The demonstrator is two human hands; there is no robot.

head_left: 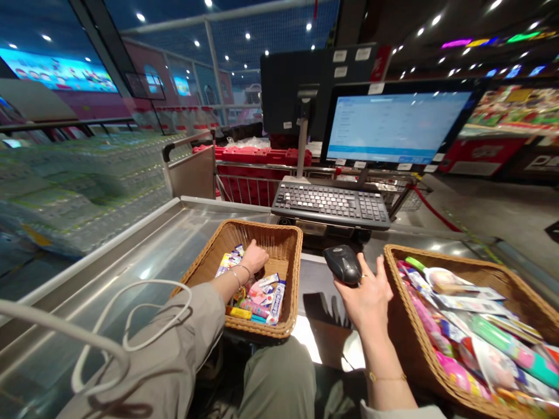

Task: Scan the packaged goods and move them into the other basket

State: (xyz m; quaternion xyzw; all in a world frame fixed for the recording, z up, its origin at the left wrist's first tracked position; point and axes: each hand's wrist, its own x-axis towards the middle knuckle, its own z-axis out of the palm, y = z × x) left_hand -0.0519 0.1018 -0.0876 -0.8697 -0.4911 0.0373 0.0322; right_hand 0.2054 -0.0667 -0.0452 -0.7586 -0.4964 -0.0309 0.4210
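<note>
My left hand (254,256) reaches into the left wicker basket (296,279), fingers curled above the small packets; whatever is in them, if anything, is hidden. Below it lie several wrapped snacks, among them a blue-and-white packet (276,301) and a yellow one (240,313). In front of the keyboard, my right hand (367,294) grips a black handheld barcode scanner (342,263), which sits on the thumb side with its lower part hidden. Two of that hand's fingers stick out forward.
To the right stands a fuller wicker basket (395,291) of colourful packets. Ahead are a keyboard (331,201) and a lit monitor (397,125). A pale cable (82,331) crosses the metal counter (144,247) on the left. Behind the counter stands a cart with red crates (262,156).
</note>
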